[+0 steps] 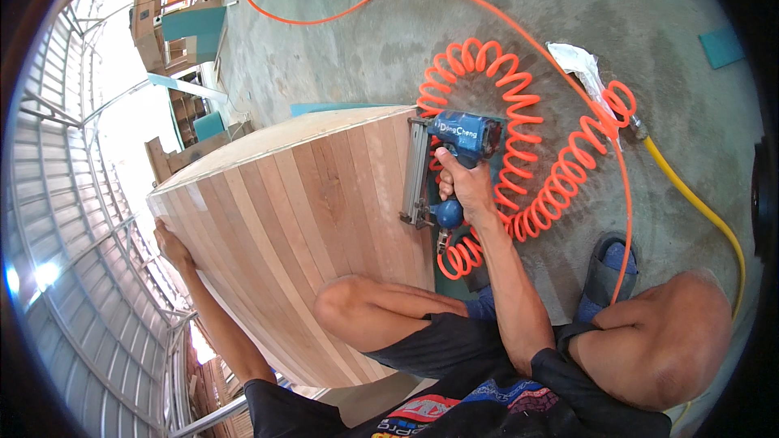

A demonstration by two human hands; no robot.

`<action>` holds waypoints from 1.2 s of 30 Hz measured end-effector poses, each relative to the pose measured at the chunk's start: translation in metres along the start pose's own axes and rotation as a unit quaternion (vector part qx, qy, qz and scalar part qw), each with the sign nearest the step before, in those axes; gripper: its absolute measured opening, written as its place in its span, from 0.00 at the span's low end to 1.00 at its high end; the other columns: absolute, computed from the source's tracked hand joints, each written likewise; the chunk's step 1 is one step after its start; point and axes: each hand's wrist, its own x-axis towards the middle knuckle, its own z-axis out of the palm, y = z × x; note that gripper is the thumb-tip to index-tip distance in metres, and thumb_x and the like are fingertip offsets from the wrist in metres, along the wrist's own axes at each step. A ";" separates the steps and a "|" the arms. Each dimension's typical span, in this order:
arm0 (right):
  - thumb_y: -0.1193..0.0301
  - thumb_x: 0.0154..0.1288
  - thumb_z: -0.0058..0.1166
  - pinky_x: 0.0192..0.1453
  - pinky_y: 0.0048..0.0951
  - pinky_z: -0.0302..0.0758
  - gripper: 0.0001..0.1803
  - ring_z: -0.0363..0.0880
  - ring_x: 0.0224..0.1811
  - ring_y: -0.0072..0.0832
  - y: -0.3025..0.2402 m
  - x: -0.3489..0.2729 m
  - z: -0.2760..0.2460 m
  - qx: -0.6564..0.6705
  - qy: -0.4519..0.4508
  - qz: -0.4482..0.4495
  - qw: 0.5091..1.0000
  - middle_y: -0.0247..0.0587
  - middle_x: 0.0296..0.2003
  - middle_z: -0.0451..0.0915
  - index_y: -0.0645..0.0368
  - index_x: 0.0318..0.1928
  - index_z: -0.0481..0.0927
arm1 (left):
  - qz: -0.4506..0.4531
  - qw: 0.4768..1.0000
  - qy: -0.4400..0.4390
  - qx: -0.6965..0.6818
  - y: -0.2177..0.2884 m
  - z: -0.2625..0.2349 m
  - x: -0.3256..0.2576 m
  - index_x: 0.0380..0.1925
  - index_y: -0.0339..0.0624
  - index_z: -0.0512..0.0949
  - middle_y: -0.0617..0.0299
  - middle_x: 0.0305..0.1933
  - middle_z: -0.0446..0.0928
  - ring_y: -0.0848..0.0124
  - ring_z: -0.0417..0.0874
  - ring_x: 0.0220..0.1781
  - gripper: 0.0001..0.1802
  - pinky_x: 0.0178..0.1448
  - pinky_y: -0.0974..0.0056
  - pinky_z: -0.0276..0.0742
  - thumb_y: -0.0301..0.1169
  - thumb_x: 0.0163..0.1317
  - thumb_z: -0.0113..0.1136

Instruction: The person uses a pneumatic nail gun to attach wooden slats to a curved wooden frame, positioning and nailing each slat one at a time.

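A large panel of glued wooden boards [292, 219] stands tilted in front of me, resting against my left knee. My left hand [172, 245] grips its far left edge. My right hand [464, 185] is closed around the handle of a blue pneumatic nail gun [442, 164]. The gun's metal magazine lies flat against the panel's right edge. An orange coiled air hose [531, 142] runs from the gun's base over the concrete floor.
A straight orange hose [341, 12] and a yellow hose [702, 211] cross the concrete floor. A white plastic bag [578, 61] lies by the coil. Wooden furniture frames [174, 16] stand far left beside metal railings. A slippered foot [607, 269] rests on the floor.
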 end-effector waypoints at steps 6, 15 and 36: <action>0.65 0.66 0.66 0.18 0.23 0.68 0.12 0.65 0.14 0.16 0.001 0.003 -0.003 -0.002 -0.001 0.003 1.000 0.24 0.16 0.67 0.59 0.38 0.78 | 0.003 1.000 0.002 0.004 -0.001 0.000 0.001 0.43 0.33 0.77 0.49 0.42 0.80 0.60 0.79 0.44 0.31 0.53 0.56 0.75 0.56 0.75 0.43; 0.66 0.66 0.66 0.18 0.24 0.68 0.12 0.66 0.14 0.16 0.002 0.002 0.002 -0.012 0.025 -0.003 1.000 0.24 0.17 0.67 0.56 0.36 0.76 | 0.004 1.000 -0.001 0.004 -0.002 -0.001 0.003 0.45 0.33 0.77 0.49 0.43 0.80 0.59 0.80 0.45 0.31 0.53 0.57 0.75 0.55 0.75 0.43; 0.65 0.68 0.62 0.19 0.24 0.68 0.11 0.69 0.16 0.17 -0.025 -0.011 0.011 -0.116 0.059 -0.102 0.986 0.24 0.18 0.70 0.54 0.33 0.75 | 0.043 0.974 0.025 0.221 0.003 0.000 -0.001 0.65 0.52 0.74 0.54 0.70 0.71 0.46 0.73 0.67 0.30 0.68 0.46 0.68 0.53 0.77 0.30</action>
